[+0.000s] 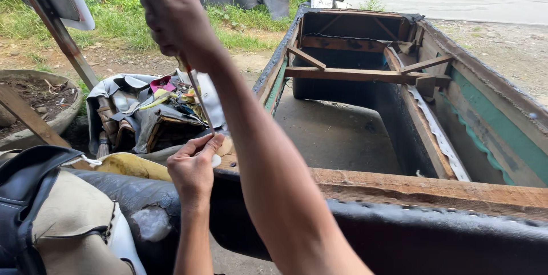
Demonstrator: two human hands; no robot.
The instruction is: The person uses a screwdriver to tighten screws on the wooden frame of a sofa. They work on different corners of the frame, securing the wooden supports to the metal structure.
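The right hand (174, 15) is raised and closed in a fist around the top of one thin rod (200, 101). The left hand (194, 166) pinches the lower end of the rod with closed fingers, at the near left corner of one wooden frame (422, 189).

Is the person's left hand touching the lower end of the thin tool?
Yes, the left hand pinches the lower end of the thin tool at the wooden frame.
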